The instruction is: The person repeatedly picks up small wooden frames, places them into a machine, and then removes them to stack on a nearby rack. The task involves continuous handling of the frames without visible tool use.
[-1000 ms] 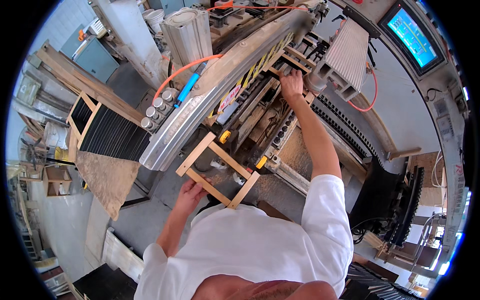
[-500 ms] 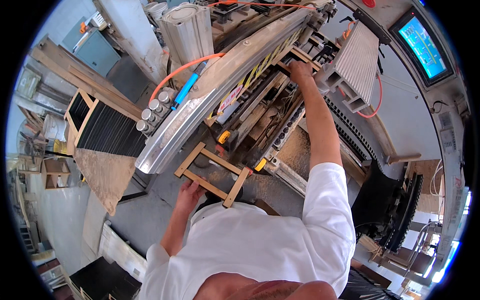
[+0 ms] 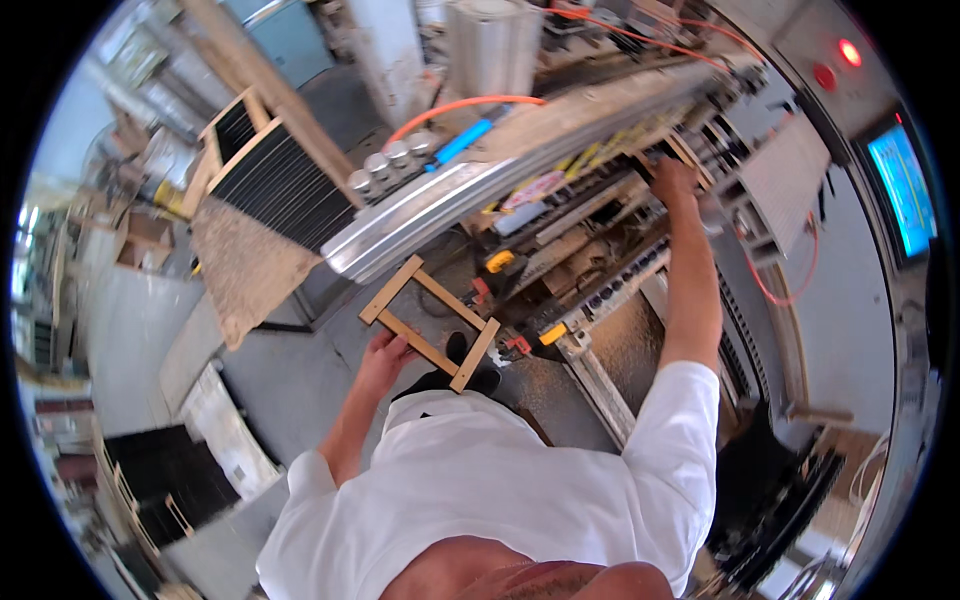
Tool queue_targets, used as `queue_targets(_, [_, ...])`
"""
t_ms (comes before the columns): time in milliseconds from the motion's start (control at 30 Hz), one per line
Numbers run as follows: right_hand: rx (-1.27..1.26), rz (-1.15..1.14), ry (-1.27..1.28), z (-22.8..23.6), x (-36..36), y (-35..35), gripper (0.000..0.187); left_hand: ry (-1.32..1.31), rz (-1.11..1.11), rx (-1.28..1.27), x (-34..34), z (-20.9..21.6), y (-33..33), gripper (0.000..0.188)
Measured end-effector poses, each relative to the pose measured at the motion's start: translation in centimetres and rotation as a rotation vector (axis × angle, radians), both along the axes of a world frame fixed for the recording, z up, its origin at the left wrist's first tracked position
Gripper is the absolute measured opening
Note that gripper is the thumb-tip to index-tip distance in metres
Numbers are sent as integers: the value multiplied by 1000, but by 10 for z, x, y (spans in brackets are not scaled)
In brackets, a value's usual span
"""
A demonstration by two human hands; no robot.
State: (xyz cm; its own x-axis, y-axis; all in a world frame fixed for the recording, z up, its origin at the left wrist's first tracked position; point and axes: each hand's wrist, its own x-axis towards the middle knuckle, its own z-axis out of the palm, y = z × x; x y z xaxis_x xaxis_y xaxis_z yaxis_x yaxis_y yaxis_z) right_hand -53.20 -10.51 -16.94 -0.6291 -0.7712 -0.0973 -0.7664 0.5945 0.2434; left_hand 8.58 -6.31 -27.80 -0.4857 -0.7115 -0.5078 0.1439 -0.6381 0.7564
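Note:
My left hand (image 3: pixel 385 358) is closed on the near left corner of a small wooden frame (image 3: pixel 430 348). Four light bars form this frame, with short ends sticking out at the corners, and it hangs tilted in front of my waist. My right arm reaches far forward into a woodworking machine (image 3: pixel 590 240). There my right hand (image 3: pixel 674 183) is closed at a second wooden frame (image 3: pixel 688 155) that lies between the machine's rails; its fingertips are partly hidden.
A long metal beam (image 3: pixel 430 215) with a blue pen-like tube (image 3: pixel 462 143) and an orange hose crosses above the machine. Sawdust (image 3: pixel 630 340) covers its near right side. A lit screen (image 3: pixel 902 190) stands at right. Stacked dark-slatted panels (image 3: pixel 285 190) lean at left.
The view has turned, so the machine sits farther right and higher in the picture. Both hands keep their places at the two frames.

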Motion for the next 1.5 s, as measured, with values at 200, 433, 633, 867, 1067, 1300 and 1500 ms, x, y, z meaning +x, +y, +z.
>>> queue_targets(200, [-62, 2, 34, 4, 6, 10, 23, -162, 60, -118, 15, 18, -11, 36])
queue_targets(433, [4, -26, 45, 13, 17, 16, 27, -256, 133, -421, 59, 69, -34, 32])
queue_targets(633, [-34, -16, 35, 17, 40, 9, 26, -203, 339, -577, 132, 131, -67, 32])
queue_targets(867, [-96, -80, 135, 20, 48, 12, 41, -4, 475, -714, 185, 219, -175, 32])
queue_targets(1067, [-671, 17, -77, 64, 149, 30, 44, 79, 429, -648, 218, 235, -333, 30])
queue_targets(1300, [-1022, 76, -264, 66, 273, 90, 30, -293, 394, -607, 181, 202, -460, 34])
queue_targets(1500, [-1007, -119, -306, 87, 364, 120, 27, -734, 607, -1199, 166, 198, -437, 52])
